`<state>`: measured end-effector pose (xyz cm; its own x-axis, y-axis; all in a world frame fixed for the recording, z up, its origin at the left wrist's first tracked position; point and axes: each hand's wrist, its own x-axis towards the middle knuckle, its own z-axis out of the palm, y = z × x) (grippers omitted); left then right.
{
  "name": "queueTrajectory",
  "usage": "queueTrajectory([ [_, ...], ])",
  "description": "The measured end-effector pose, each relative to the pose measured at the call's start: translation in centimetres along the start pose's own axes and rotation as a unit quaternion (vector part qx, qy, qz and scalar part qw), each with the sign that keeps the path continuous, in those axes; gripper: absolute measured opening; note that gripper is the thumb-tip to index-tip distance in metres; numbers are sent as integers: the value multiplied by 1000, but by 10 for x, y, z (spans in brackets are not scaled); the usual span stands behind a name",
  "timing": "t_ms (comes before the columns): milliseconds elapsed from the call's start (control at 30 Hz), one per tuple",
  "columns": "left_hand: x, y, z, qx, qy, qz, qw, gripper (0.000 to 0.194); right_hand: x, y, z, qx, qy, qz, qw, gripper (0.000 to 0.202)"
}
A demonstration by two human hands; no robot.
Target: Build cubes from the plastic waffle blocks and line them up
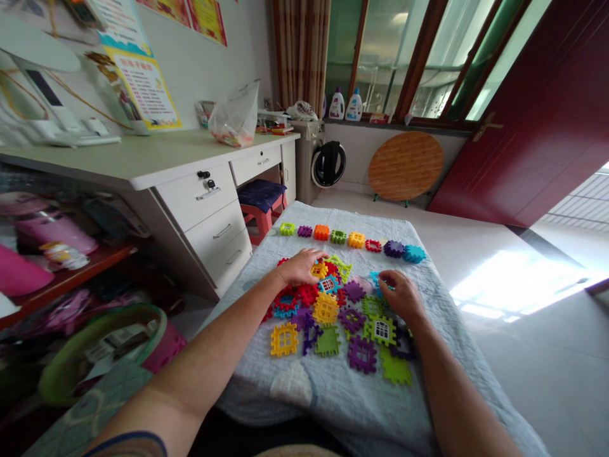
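Observation:
On the cloth-covered table lies a loose pile of toothed plastic building blocks in several colours. My left hand [301, 266] is at the far left side of the pile, fingers curled round a yellow window block [318, 271]. At the right side, my right hand [400, 293] pinches a light blue block [375, 280], partly hidden by its fingers. Between the hands are a blue block with a white window [328, 284], a yellow block [326, 308] and a purple one [354, 291]. Closer to me lie a green flat block [327, 341] and a purple window block [362, 353].
Beyond the pile, a row of joined blocks, among them an orange one [321, 232] and a light blue one [414, 254], crosses the table's light blue cloth [266, 374]. A white desk [209, 197] stands at left, with a stool [261, 197] by it.

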<state>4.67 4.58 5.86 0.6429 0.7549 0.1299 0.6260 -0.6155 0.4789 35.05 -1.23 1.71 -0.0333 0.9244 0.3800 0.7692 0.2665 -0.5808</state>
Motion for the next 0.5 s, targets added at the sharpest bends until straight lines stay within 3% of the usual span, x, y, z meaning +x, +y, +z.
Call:
queueTrajectory([
  [167, 5, -9, 1, -32, -74, 0, 997, 64, 0, 0, 0, -3, 1, -2, 1000, 21],
  [500, 15, -6, -1, -36, -91, -26, 995, 65, 0, 1, 1, 1, 0, -2, 1000, 20],
])
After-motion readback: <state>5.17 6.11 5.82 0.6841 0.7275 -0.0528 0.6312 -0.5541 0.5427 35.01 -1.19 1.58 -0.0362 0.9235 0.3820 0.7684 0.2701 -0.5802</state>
